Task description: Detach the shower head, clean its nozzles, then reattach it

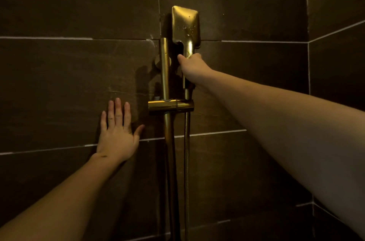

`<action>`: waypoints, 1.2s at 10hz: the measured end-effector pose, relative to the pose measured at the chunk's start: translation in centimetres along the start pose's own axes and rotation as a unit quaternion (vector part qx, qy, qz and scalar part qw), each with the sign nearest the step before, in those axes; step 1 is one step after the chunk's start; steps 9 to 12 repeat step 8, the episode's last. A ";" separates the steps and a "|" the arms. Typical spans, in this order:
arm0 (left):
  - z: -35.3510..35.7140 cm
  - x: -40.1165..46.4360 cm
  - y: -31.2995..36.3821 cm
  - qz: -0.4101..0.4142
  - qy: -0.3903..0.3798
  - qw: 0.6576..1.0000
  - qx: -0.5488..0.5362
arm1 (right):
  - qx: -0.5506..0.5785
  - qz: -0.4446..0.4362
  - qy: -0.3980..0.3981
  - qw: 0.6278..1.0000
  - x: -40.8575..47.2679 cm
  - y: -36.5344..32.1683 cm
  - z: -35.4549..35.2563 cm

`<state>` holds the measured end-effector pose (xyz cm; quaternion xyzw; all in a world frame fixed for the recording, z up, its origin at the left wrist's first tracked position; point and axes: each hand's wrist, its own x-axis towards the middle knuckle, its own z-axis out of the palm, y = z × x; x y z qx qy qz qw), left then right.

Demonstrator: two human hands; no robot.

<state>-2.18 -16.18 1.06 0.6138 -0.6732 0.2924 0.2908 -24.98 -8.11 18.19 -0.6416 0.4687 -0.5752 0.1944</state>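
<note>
A gold, square-faced shower head (185,23) stands upright in its gold holder (171,105) on a vertical gold rail (164,67), its back towards me with water drops on it. My right hand (192,69) is wrapped around the shower head's handle just below the head. My left hand (117,132) lies flat against the dark wall tile, fingers spread, to the left of the rail and holder, holding nothing. A ribbed metal hose (186,161) hangs down from the handle's lower end. The nozzle face is turned away and hidden.
Dark brown wall tiles (69,73) with pale grout lines fill the view. A wall corner (308,63) runs down at the right. A round rail mount (158,62) sits on the wall behind the rail.
</note>
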 end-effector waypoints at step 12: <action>-4.3 -5.5 2.8 -0.057 -0.052 0.986 -0.145 | -0.113 0.019 0.035 0.993 -7.7 7.1 0.9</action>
